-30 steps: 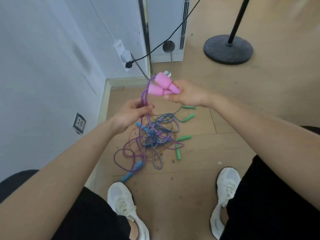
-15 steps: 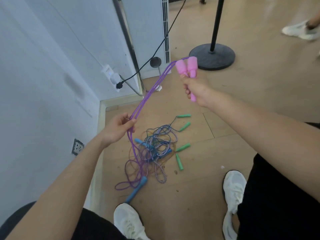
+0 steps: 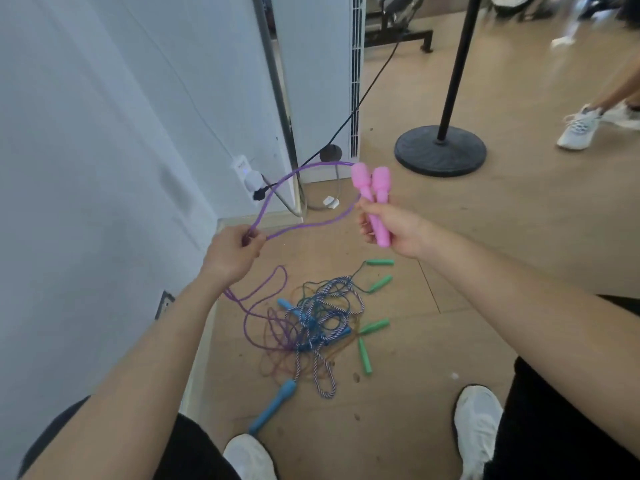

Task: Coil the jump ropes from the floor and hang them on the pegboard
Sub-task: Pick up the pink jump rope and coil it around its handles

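purple rope: you hold it off the floor in both hands; two strands arc from the handles across to your left hand, and the rest drops below that hand into the pile.
pink handles: both together, heads up, in your right hand.
right hand: fist wrapped round the two handle shafts.
left hand: fingers pinched on the purple strands, level with and to the left of your right hand.
coil so far: i'd judge you have only the first loop started; no finished coil shows.
floor pile: below and between your hands, a tangle of a blue-and-white braided rope, thinner cords and the purple tail.
green handles: four lie loose on the right edge of the pile, under your right forearm.
blue handle: nearest your feet.
pegboard: not in view, so nothing is hung that you can confirm.
left to do: finish this coil, hang it, then untangle and coil the others.
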A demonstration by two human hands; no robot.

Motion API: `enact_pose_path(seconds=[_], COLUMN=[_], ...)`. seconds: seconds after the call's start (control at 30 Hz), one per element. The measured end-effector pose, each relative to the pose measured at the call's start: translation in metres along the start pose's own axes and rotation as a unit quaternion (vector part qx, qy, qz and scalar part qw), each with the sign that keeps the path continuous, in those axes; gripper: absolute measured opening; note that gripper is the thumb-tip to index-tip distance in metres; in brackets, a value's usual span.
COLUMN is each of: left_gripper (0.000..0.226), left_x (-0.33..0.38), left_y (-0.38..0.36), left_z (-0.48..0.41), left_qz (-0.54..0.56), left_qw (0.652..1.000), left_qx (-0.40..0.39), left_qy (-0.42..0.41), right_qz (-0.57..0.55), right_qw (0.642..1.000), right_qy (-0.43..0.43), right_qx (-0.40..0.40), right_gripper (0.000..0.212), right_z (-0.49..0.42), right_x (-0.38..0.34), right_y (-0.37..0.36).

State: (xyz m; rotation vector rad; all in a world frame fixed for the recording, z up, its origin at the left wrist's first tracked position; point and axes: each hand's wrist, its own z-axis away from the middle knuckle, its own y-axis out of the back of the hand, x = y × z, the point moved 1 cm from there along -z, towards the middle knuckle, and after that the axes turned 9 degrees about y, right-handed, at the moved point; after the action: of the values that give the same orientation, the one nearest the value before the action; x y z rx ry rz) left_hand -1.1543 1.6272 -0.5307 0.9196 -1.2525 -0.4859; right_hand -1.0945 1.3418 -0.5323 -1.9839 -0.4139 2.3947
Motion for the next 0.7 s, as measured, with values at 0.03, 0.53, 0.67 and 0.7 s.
enact_pose_path(seconds=[0.03,0.53,0.67,0.7], left_gripper=[0.021,0.02,0.067,0.084], left_x=[-0.004,0.0,-0.012,-0.013], left_y=[-0.002,-0.003,-0.009,-0.009], left_z=[0.0,0.037,0.03,0.03], left_qz=[-0.013,0.142,0.146,0.139], left_qw=[1.0,0.955,0.952,0.953], left_qx=[-0.012,-0.247,-0.23,-0.226], left_qy=[0.006,0.083,0.138,0.145], right_qz=[0.004,0.132,0.162,0.173], right_qw=[1.0,0.98,0.965,0.958], right_qy=[-0.002,0.074,0.052,0.045], right_qx=[0.002,-0.126,-0.2,-0.223], right_gripper=[0.005,0.018,0.037,0.037], right_z=[0.0,0.011,0.018,0.019], right_x=[0.0,-0.007,-0.001,-0.001], right_y=[0.001,-0.025,-0.035,-0.037])
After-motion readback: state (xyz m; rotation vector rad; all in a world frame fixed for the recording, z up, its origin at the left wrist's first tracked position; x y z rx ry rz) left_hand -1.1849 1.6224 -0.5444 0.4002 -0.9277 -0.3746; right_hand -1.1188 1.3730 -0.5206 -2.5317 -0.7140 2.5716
